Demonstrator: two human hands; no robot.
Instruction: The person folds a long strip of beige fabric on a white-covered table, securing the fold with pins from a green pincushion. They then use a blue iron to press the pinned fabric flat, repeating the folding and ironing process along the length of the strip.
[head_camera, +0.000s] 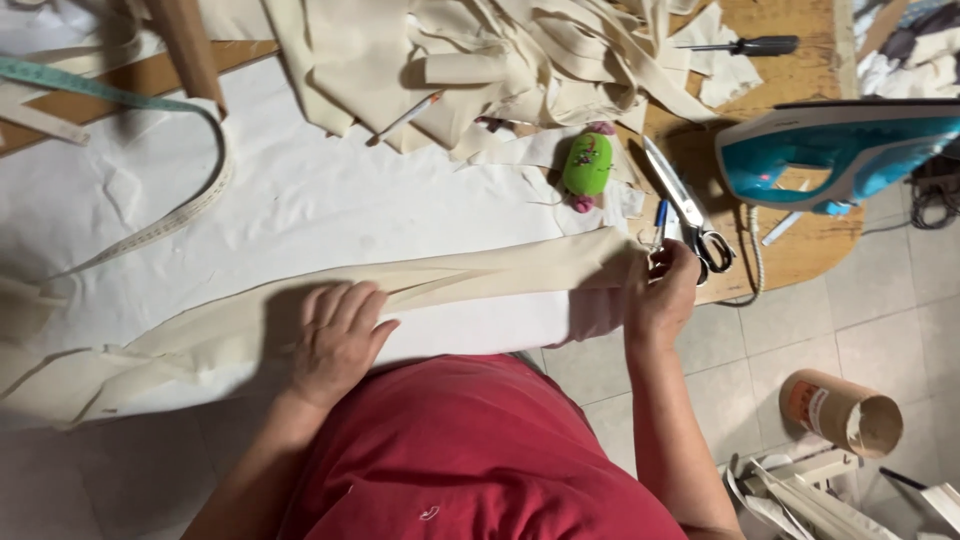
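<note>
A long cream fabric strip (480, 275) lies folded lengthwise across a white sheet (330, 200) on the table. My left hand (335, 335) presses flat on the strip, fingers apart. My right hand (663, 292) pinches the strip's right end at the table edge; a small blue-tipped tool (660, 218) sticks up from its fingers. Scissors (690, 212) lie just beyond that hand.
A teal and white iron (835, 150) stands at the right. A green and pink pincushion (587, 165), a heap of cream strips (520, 55), a screwdriver (745, 45) and a measuring tape (190, 205) lie on the table. A cardboard tube (840, 410) rests on the tiled floor.
</note>
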